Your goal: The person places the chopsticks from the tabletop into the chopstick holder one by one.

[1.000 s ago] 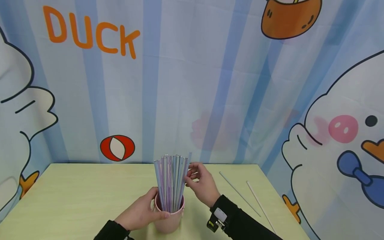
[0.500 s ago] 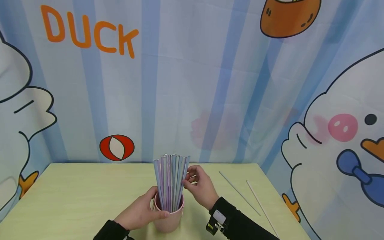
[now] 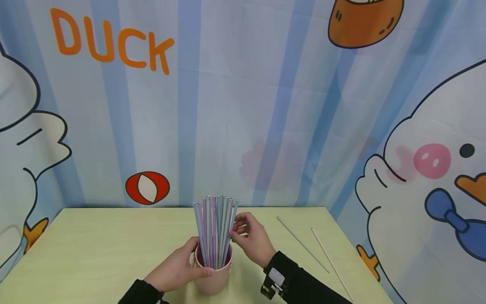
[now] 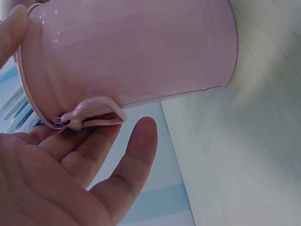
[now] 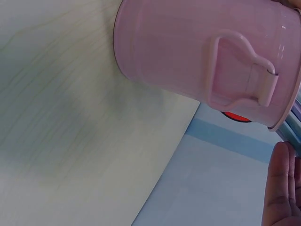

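A pink metal bucket stands upright on the table, with several bluish, lilac and clear drinking straws upright in it. My left hand grips the bucket at its rim, thumb across the front. In the left wrist view, fingers reach past the small side handle, and one stands off the wall. At the bunch's right edge, my right hand pinches a bluish straw between thumb and fingers. The straw's lower end is hidden inside the bucket. The right wrist view shows the bucket's other handle.
Two loose straws lie on the table to the right, a bluish one and a white one. The pale wooden table ends at a cartoon duck curtain behind and at both sides.
My right hand has moved slightly down and left, lowering the pinched straw until its top stands about level with the others. The left hand and bucket have stayed in place.
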A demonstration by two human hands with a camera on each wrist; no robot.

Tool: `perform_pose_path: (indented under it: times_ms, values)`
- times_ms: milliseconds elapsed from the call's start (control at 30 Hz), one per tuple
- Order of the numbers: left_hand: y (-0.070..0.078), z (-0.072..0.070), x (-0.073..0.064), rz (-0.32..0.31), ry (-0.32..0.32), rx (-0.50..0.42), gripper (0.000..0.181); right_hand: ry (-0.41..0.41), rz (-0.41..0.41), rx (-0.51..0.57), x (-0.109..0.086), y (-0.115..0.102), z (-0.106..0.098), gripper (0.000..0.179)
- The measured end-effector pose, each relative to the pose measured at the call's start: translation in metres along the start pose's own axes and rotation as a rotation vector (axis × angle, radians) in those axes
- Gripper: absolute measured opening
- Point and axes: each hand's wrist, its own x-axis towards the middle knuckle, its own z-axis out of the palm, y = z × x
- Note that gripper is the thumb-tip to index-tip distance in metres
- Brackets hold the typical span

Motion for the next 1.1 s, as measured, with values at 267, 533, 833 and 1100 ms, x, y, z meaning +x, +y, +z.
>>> perform_pose_path:
  times_ms: [267, 533, 833, 1100]
  values:
    - [-0.001, 0.0, 0.0, 0.006, -0.003, 0.006, 0.097, -0.008, 0.018, -0.041, 0.006, 0.032, -0.003, 0.033]
    - [-0.001, 0.001, 0.001, -0.013, 0.0, 0.014, 0.096, 0.02, -0.005, -0.14, 0.005, 0.048, -0.026, 0.033]
    - [-0.002, 0.0, 0.001, -0.008, -0.003, 0.014, 0.095, 0.123, 0.013, -0.422, 0.01, 0.098, -0.069, 0.025]
    - [-0.002, 0.0, 0.0, -0.003, -0.002, 0.022, 0.094, 0.157, 0.047, -0.7, 0.001, 0.142, -0.109, 0.025]
